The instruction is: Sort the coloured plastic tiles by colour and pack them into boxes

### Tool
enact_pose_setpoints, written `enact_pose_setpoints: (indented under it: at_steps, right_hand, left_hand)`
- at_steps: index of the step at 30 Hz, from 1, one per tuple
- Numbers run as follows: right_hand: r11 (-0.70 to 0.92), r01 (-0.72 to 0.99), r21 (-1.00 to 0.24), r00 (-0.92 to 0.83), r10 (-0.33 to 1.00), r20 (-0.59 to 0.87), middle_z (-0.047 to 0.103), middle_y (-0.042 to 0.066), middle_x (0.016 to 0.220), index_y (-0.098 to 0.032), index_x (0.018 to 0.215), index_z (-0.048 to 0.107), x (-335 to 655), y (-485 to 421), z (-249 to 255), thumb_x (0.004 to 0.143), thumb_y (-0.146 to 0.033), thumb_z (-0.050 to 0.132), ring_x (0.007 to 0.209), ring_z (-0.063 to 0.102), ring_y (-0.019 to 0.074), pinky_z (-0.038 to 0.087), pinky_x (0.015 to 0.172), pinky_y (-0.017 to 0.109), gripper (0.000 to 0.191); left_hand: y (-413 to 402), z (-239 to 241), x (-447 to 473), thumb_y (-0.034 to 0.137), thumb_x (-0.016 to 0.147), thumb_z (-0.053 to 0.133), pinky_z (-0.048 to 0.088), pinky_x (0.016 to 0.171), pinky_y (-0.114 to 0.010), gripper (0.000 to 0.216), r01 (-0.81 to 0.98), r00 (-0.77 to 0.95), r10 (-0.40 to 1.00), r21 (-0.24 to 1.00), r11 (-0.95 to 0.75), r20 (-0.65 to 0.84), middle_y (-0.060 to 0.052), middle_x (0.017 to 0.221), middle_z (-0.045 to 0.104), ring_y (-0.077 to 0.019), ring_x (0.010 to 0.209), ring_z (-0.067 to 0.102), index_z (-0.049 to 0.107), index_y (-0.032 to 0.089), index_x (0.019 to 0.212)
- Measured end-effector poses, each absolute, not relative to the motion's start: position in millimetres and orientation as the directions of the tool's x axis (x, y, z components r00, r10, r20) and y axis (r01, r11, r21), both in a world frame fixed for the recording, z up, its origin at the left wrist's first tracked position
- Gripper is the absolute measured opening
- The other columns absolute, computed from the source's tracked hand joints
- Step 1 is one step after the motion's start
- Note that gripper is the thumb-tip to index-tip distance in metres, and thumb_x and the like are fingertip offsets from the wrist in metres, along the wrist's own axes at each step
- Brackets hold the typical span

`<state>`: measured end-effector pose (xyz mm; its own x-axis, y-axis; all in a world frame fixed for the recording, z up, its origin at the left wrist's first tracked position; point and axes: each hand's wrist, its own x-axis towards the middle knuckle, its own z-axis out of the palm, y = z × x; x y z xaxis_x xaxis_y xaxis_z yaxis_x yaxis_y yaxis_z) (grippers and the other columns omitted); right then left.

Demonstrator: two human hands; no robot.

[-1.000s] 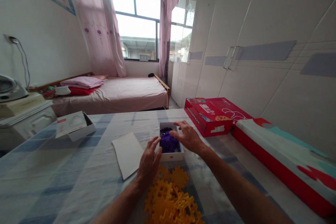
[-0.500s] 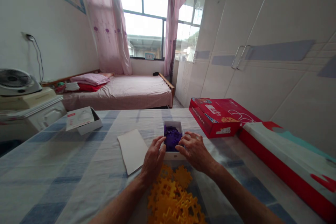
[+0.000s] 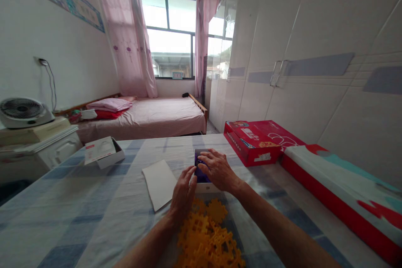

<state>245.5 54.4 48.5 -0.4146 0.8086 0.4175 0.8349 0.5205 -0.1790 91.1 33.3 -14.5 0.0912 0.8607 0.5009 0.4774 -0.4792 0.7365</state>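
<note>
A small white box (image 3: 203, 186) of purple plastic pieces (image 3: 199, 164) stands on the checked tablecloth (image 3: 78, 209) in front of me. My right hand (image 3: 217, 169) lies flat over the purple pieces, fingers stretched out and covering most of them. My left hand (image 3: 184, 194) rests against the box's left near corner, fingers curved along its wall. A heap of yellow interlocking pieces (image 3: 207, 238) lies on the cloth just below both wrists. The box's white lid (image 3: 158, 183) lies flat to the left.
Another open white box (image 3: 103, 153) sits at the table's far left. A red carton (image 3: 256, 141) and a long red and white box (image 3: 342, 188) line the right edge by the wardrobe. Beyond are a pink bed (image 3: 150, 115) and a fan (image 3: 21, 111).
My right hand has moved from the box's near right corner up onto the purple pieces and flattened over them. My left hand stays at the box's left side. The view tilted slightly.
</note>
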Motion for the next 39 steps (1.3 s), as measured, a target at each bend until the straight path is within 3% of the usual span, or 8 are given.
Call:
enact_pose_setpoints:
  at_steps: [5,11,15,20,27,33,37,39]
  right_hand:
    - [0.461,0.867,-0.191,-0.413,0.877,0.244,0.050,0.007,0.134,-0.025,0.129,0.047,240.4,69.2,43.9,0.090,-0.055,0.030,0.131,0.029,0.0284,0.023,0.101,0.052,0.052]
    - [0.354,0.899,-0.256,-0.232,0.883,0.408,0.048,0.010,0.133,-0.021,0.109,0.062,252.7,57.9,41.6,0.090,-0.046,0.037,0.130,0.031,0.0267,0.025,0.102,0.048,0.039]
    - [0.394,0.834,-0.386,-0.178,0.855,0.488,0.050,0.010,0.129,-0.021,0.116,0.056,264.1,36.5,35.9,0.088,-0.034,0.042,0.123,0.041,0.0230,0.033,0.098,0.043,0.033]
    - [0.363,0.790,-0.494,0.033,0.779,0.626,0.054,0.010,0.120,-0.018,0.116,0.052,286.3,26.2,10.2,0.088,-0.027,0.037,0.115,0.048,0.0211,0.038,0.094,0.040,0.033]
    - [0.552,0.780,-0.295,-0.305,0.746,0.592,0.059,0.006,0.119,-0.024,0.114,0.056,278.6,14.4,2.9,0.089,-0.029,0.045,0.121,0.043,0.0223,0.034,0.098,0.041,0.029]
    - [0.574,0.768,-0.284,-0.322,0.730,0.602,0.057,0.007,0.120,-0.022,0.116,0.055,272.3,13.1,-1.8,0.091,-0.030,0.042,0.121,0.042,0.0224,0.032,0.099,0.041,0.029]
    - [0.552,0.769,-0.323,-0.222,0.705,0.674,0.055,0.008,0.121,-0.021,0.118,0.053,277.9,13.0,1.8,0.092,-0.029,0.037,0.118,0.045,0.0208,0.034,0.097,0.040,0.031]
    - [0.551,0.761,-0.343,-0.172,0.681,0.712,0.054,0.008,0.121,-0.021,0.119,0.052,279.7,12.2,5.8,0.092,-0.028,0.037,0.117,0.045,0.0206,0.034,0.098,0.040,0.031]
  left_hand:
    - [32.3,-17.3,93.3,0.033,0.089,0.034,0.038,0.103,-0.040,0.037,0.492,0.075,0.861,0.732,-0.471,0.504,-0.011,0.128,0.052,-0.0205,0.121,0.047,0.054,0.018,0.117]
    - [28.8,9.3,79.3,0.031,0.085,0.038,0.035,0.104,-0.038,0.043,0.718,0.115,0.882,0.575,-0.392,0.458,-0.013,0.135,0.046,-0.0218,0.125,0.043,0.050,0.015,0.124]
    - [35.4,30.4,38.4,0.036,0.082,0.043,0.031,0.105,-0.037,0.054,0.921,0.028,0.962,0.366,-0.130,0.271,-0.019,0.138,0.043,-0.0260,0.130,0.037,0.047,0.008,0.128]
    - [29.6,16.7,0.1,0.067,0.070,0.044,0.028,0.101,-0.052,0.090,0.968,-0.120,0.992,0.216,0.124,-0.032,-0.025,0.144,0.030,-0.0377,0.133,0.028,0.035,0.009,0.137]
    - [19.6,-3.7,8.0,0.079,0.059,0.044,0.019,0.102,-0.057,0.105,0.987,-0.079,0.997,0.137,0.080,-0.011,-0.026,0.146,0.025,-0.0405,0.135,0.021,0.033,0.012,0.139]
    - [11.6,11.8,16.4,0.048,0.079,0.045,0.045,0.080,-0.042,0.053,0.990,0.136,0.979,0.023,-0.141,0.149,-0.023,0.096,0.066,-0.0336,0.094,0.063,0.059,0.006,0.110]
    - [7.2,36.0,11.1,0.020,0.085,0.030,0.048,0.068,-0.041,0.039,0.996,0.087,0.973,0.016,-0.093,0.213,-0.022,0.083,0.067,-0.0311,0.077,0.067,0.058,0.005,0.106]
    - [7.8,53.8,4.0,0.022,0.086,0.027,0.048,0.069,-0.043,0.039,0.988,-0.011,0.940,0.148,-0.042,0.341,-0.024,0.086,0.066,-0.0315,0.078,0.066,0.059,0.004,0.101]
